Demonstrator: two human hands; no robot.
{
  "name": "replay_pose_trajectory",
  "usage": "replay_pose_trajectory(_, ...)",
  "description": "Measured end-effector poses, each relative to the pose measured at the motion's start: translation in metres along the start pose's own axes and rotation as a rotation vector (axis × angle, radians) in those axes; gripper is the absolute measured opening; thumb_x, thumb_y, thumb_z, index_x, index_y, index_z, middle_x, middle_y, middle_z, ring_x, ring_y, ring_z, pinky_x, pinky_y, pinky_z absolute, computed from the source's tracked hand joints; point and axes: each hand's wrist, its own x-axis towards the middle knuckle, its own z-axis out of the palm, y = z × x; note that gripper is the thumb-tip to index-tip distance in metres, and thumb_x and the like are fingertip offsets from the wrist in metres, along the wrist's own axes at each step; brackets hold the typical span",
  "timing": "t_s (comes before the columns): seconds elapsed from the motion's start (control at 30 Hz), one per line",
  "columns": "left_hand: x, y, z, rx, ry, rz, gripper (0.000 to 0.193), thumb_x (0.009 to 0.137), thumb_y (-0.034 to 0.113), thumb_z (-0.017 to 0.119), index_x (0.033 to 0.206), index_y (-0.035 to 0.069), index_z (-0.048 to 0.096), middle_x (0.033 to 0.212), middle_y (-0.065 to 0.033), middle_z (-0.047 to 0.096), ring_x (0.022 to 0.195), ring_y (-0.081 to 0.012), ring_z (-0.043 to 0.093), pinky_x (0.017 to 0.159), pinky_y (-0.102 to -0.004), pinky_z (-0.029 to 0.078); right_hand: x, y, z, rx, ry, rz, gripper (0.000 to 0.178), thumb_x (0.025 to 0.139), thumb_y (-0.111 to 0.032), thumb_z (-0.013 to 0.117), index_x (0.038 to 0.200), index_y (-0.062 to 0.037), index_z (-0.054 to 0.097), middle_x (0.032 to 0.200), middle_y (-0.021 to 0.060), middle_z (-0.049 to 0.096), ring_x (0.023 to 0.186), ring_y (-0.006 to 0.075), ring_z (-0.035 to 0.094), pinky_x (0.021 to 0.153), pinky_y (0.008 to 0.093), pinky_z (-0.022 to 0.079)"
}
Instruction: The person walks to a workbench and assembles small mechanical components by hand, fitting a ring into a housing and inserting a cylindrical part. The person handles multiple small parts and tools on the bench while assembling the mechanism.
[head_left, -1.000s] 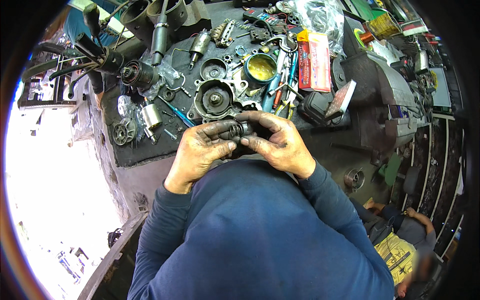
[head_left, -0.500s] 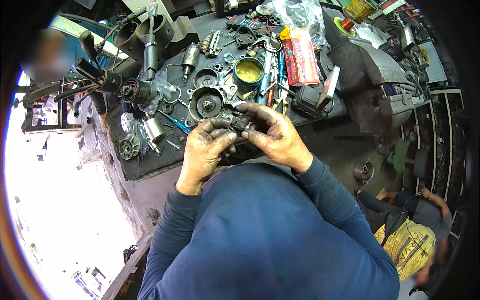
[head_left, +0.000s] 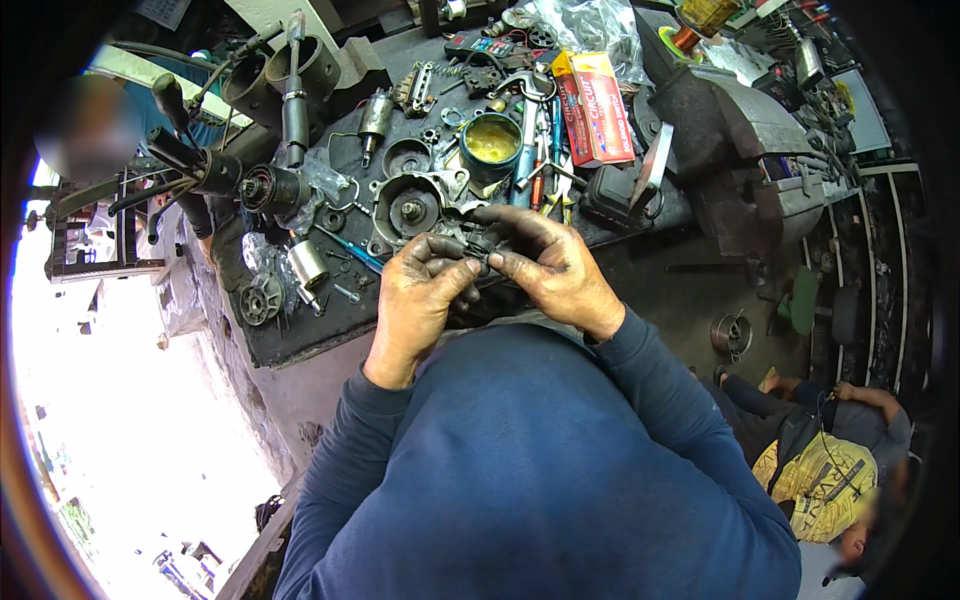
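Between both hands, over the bench's near edge, is a small dark metal part (head_left: 482,245), mostly covered by my fingers, so its kind cannot be made out. My left hand (head_left: 428,295) is closed on its left side, thumb against the fingers. From the right, my right hand (head_left: 556,270) pinches the same part with thumb and bent forefinger. Just beyond my fingers lies an open round metal housing (head_left: 408,212) with a shaft stub in its middle. A tin of yellow grease (head_left: 493,140) stands behind it.
A greasy bench (head_left: 290,340) carries a red and yellow box (head_left: 597,110), a blue-handled tool (head_left: 350,248), a silver cylinder (head_left: 306,262) and a small motor (head_left: 376,118). A large vise (head_left: 735,130) stands right. Another person (head_left: 830,450) sits lower right; one more (head_left: 180,95) is upper left.
The small part has turned slightly between my fingers, and my left hand has shifted a little to the right. The view has tilted slightly. Things on the bench stay in place.
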Motion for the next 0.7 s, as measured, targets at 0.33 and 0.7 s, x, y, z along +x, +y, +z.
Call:
replay_pose_trajectory(0.33,-0.004,0.005,0.010,0.013,0.019,0.084,0.027,0.095,0.000,0.081,0.119,-0.006,0.071,0.102,-0.0095,0.078,0.088,-0.0111,0.073,0.076,-0.0242,0.060,-0.003,0.003,-0.003,-0.005,-0.089,0.025,0.038,0.097,0.002,0.072,0.134,0.0023,0.063,0.112,0.0049,0.069,0.101,0.0107,0.065,0.092,0.0290,0.056)
replay_pose_trajectory(0.7,-0.010,0.016,0.009,0.109,-0.065,-0.002,0.025,0.096,0.002,0.080,0.118,-0.007,0.071,0.097,-0.0119,0.080,0.083,-0.0128,0.075,0.073,-0.0255,0.062,-0.008,0.010,-0.015,0.106,-0.166,0.115,0.045,0.093,-0.001,0.077,0.136,0.0030,0.065,0.101,0.0021,0.069,0.090,0.0073,0.063,0.081,0.0261,0.056)
